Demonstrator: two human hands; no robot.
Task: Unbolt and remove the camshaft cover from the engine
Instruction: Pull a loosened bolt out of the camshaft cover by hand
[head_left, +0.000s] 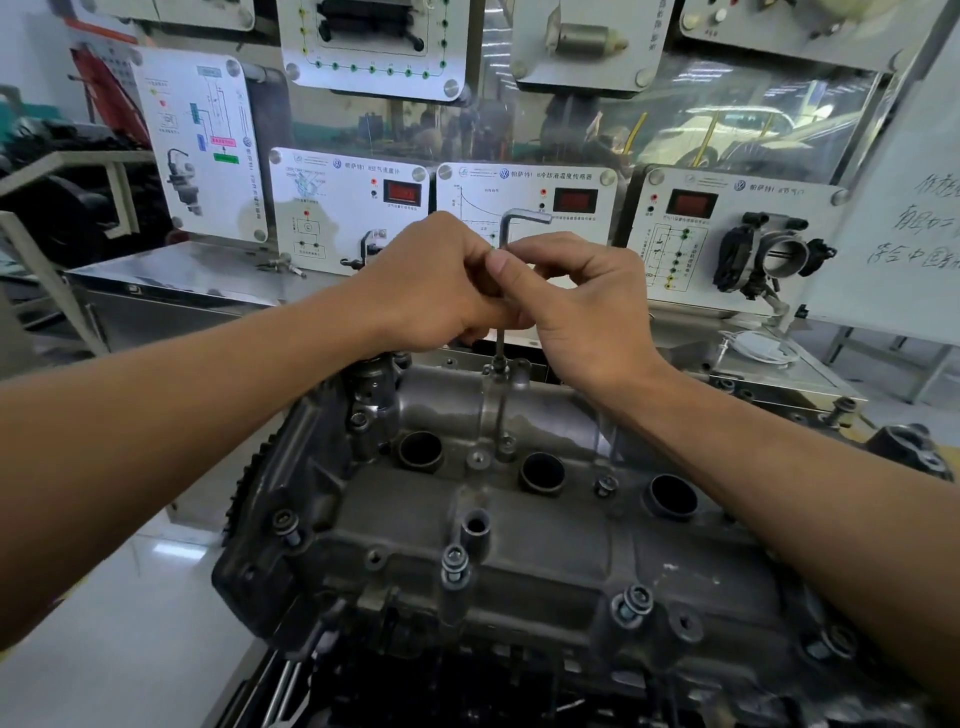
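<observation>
Panels (348, 208) behind — left hand (436, 280), right hand (587, 306) grip one hex key (504, 231)

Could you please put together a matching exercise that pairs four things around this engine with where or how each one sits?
Things
1. L-shaped steel hex key
2. black and silver throttle body
3. silver washered bolt
4. leftmost round dark plug well

Places or states
A. mounted on a white panel at the far right
B. standing raised from the near edge of the grey metal camshaft cover
C. upright, pinched by the left hand and right hand
D. open hole in the cover's middle row

Pairs: 1-C, 2-A, 3-B, 4-D
</observation>
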